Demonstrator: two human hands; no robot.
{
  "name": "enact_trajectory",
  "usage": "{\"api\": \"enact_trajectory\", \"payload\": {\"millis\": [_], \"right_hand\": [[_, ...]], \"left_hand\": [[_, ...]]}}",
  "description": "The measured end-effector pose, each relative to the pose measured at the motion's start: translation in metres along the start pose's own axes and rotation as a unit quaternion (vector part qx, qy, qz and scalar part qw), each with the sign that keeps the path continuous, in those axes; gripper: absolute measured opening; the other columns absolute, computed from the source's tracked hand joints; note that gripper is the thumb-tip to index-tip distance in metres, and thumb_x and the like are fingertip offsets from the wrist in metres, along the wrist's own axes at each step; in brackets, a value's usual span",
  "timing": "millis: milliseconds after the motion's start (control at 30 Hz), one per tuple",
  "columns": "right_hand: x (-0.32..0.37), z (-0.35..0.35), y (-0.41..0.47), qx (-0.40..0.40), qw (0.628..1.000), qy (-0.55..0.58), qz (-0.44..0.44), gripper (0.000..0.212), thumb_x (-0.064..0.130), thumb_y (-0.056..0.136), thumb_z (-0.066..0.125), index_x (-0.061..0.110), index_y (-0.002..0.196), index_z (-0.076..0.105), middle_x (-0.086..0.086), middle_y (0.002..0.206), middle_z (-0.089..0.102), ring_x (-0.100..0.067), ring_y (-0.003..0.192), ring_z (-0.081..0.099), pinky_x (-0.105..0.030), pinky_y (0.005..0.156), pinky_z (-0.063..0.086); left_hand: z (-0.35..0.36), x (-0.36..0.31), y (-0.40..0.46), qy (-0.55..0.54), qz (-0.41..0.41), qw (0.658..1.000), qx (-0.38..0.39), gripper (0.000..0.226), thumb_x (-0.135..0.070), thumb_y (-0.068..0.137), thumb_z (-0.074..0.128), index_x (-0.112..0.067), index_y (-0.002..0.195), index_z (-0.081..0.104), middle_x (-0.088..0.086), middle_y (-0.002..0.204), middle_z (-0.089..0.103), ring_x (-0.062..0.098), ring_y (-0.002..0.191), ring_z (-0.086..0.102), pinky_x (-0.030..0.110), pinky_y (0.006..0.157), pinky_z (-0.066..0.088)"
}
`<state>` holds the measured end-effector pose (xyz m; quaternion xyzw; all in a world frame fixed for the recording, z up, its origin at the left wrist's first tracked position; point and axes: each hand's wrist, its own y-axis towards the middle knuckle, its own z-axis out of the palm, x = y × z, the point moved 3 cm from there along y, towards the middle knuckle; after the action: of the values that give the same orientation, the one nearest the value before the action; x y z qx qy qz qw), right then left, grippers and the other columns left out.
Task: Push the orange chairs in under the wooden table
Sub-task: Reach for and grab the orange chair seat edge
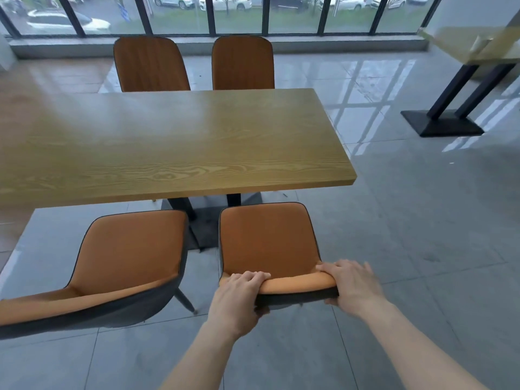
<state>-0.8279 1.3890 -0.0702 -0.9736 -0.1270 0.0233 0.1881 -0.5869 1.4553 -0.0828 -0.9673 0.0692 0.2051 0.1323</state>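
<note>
The wooden table (168,142) fills the middle of the head view. On its near side stand two orange chairs with dark backs. The right chair (268,237) faces the table, its seat front a little short of the table's edge. My left hand (239,296) grips the left end of its backrest top, and my right hand (351,282) grips the right end. The left chair (126,254) stands pulled out and turned at an angle. Two more orange chairs (150,64) (243,63) sit close against the table's far side.
Glossy grey tile floor (422,235) lies open to the right and behind me. A second table on a black base (444,122) stands at the far right. A window wall (225,15) runs behind the far chairs.
</note>
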Motion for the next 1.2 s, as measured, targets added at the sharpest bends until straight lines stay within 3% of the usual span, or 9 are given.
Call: {"api": "enact_trajectory", "payload": {"millis": [167, 633, 833, 933, 1000, 1100, 1200], "right_hand": [[0.003, 0.011, 0.006, -0.023, 0.999, -0.031, 0.008, 0.062, 0.026, 0.084, 0.075, 0.050, 0.134, 0.048, 0.011, 0.125, 0.063, -0.019, 0.118, 0.055, -0.043, 0.097, 0.040], [0.002, 0.014, 0.007, -0.053, 0.998, -0.013, -0.006, 0.060, 0.012, 0.087, 0.069, 0.047, 0.131, 0.051, 0.009, 0.123, 0.064, -0.020, 0.116, 0.054, -0.043, 0.095, 0.038], [0.003, 0.011, 0.002, -0.061, 0.998, -0.015, 0.010, 0.057, 0.017, 0.088, 0.071, 0.045, 0.134, 0.049, 0.009, 0.126, 0.062, -0.020, 0.121, 0.051, -0.047, 0.108, 0.034], [0.004, 0.007, -0.002, -0.044, 0.998, -0.016, 0.029, 0.068, 0.030, 0.083, 0.077, 0.041, 0.141, 0.043, 0.006, 0.134, 0.058, -0.022, 0.129, 0.046, -0.051, 0.115, 0.029], [0.012, 0.003, -0.007, -0.011, 1.000, -0.016, 0.025, 0.091, 0.055, 0.074, 0.081, 0.041, 0.149, 0.030, 0.002, 0.145, 0.050, -0.026, 0.141, 0.037, -0.055, 0.120, 0.021], [0.049, -0.009, -0.015, 0.016, 0.999, -0.012, -0.045, 0.114, 0.087, 0.062, 0.065, 0.042, 0.154, 0.015, -0.004, 0.160, 0.033, -0.029, 0.151, 0.022, -0.057, 0.123, 0.013], [0.113, -0.022, -0.022, -0.005, 0.995, 0.041, -0.091, 0.107, 0.093, 0.070, 0.047, 0.038, 0.156, 0.014, -0.006, 0.164, 0.029, -0.029, 0.153, 0.019, -0.053, 0.125, 0.011]], "left_hand": [[0.000, 0.004, 0.000, 0.019, 0.011, 0.999, -0.031, 0.042, -0.025, 0.090, 0.060, -0.043, 0.123, 0.042, -0.014, 0.110, 0.062, 0.015, 0.097, 0.055, 0.036, 0.073, 0.050], [-0.002, 0.001, 0.001, 0.005, 0.014, 0.998, -0.057, 0.042, -0.019, 0.088, 0.063, -0.041, 0.121, 0.048, -0.016, 0.110, 0.064, 0.013, 0.093, 0.058, 0.033, 0.074, 0.049], [0.001, -0.002, 0.001, 0.004, 0.007, 0.998, -0.065, 0.040, -0.019, 0.089, 0.059, -0.042, 0.119, 0.045, -0.014, 0.107, 0.061, 0.014, 0.096, 0.053, 0.031, 0.076, 0.046], [0.002, -0.004, -0.002, 0.010, 0.004, 0.998, -0.064, 0.055, -0.033, 0.087, 0.067, -0.039, 0.133, 0.037, -0.011, 0.124, 0.055, 0.016, 0.113, 0.046, 0.031, 0.096, 0.038], [-0.001, 0.004, -0.010, 0.012, 0.002, 0.999, -0.051, 0.081, -0.048, 0.080, 0.072, -0.038, 0.144, 0.023, -0.009, 0.142, 0.043, 0.018, 0.131, 0.034, 0.037, 0.114, 0.024], [-0.015, 0.031, -0.037, 0.017, 0.005, 0.998, -0.056, 0.092, -0.060, 0.075, 0.070, -0.042, 0.146, 0.013, -0.012, 0.147, 0.038, 0.014, 0.138, 0.026, 0.039, 0.117, 0.018], [-0.037, 0.080, -0.075, 0.010, -0.036, 0.996, -0.077, 0.090, -0.063, 0.075, 0.068, -0.041, 0.146, 0.016, -0.016, 0.141, 0.041, 0.012, 0.131, 0.034, 0.037, 0.113, 0.027]]}}
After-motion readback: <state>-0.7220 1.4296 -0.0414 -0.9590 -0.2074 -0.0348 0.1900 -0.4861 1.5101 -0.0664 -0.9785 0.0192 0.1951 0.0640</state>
